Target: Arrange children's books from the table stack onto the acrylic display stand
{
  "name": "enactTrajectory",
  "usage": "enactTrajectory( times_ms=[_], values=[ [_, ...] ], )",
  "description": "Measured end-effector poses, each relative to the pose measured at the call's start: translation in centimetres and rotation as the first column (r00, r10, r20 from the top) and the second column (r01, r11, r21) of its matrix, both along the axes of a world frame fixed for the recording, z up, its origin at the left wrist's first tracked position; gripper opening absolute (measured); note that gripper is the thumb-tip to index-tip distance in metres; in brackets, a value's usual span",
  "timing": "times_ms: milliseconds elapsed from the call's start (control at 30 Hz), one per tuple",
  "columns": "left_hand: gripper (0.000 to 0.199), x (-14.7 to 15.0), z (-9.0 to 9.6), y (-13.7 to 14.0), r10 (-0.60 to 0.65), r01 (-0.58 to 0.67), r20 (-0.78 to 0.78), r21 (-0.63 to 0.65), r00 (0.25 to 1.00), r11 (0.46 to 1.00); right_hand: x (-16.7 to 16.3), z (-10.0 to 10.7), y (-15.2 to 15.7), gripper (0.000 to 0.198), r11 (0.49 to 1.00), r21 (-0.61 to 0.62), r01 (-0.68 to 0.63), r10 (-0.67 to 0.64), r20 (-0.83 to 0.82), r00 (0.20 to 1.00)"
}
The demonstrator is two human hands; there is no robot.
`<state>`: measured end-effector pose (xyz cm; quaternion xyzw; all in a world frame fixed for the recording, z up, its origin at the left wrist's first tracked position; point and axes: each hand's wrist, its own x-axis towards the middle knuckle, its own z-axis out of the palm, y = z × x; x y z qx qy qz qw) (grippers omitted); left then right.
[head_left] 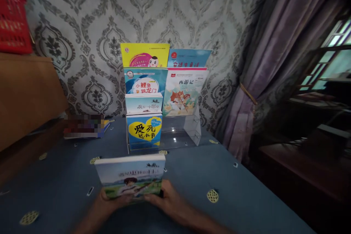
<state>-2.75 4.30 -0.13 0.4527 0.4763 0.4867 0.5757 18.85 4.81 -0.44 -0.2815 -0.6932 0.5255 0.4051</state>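
Observation:
Both my hands hold one paperback book (pixel 131 179) at the front of the table, its cover tilted up toward me. The cover shows a dark-haired figure with a guitar-like instrument on green grass under a pale sky. My left hand (pixel 109 201) grips the lower left corner, and my right hand (pixel 167 197) grips the lower right, thumb on the cover. Beyond it stands a clear tiered book rack (pixel 193 128). Its left column holds several books, with a blue and yellow book (pixel 145 131) lowest in front. On the right are a Journey to the West book (pixel 183 93) and a blue book (pixel 190 57).
A dark blue tablecloth with pineapple prints (pixel 212 195) covers the surface. At the left lies a small stack of books (pixel 85 126), beside a brown box (pixel 30 95) with a red basket (pixel 13 18) on top. A purple curtain (pixel 246 80) hangs at the right.

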Motion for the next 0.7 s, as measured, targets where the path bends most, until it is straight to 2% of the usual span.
enactTrajectory(
  times_ms=[167,333,533,700],
  values=[
    [0.047,-0.7,-0.9,0.1,-0.051,0.05,-0.062,-0.029,0.997,0.998,0.4,0.4,0.4,0.037,0.998,-0.017,-0.067,0.067,0.019,0.998],
    [0.046,-0.9,-0.8,0.5,-0.08,0.077,-0.123,-0.034,0.989,0.996,0.6,0.2,0.7,0.039,0.998,-0.039,-0.039,0.04,0.031,0.999],
    [0.048,-1.2,-0.7,0.9,-0.184,0.185,-0.037,0.018,0.982,0.983,0.5,0.1,0.6,0.036,0.999,-0.036,-0.008,0.01,0.067,0.998],
    [0.048,-1.4,-0.2,1.1,-0.223,0.222,0.018,0.062,0.975,0.973,0.3,-0.7,0.8,0.041,1.0,-0.006,0.015,-0.015,0.072,0.997]
  ],
)
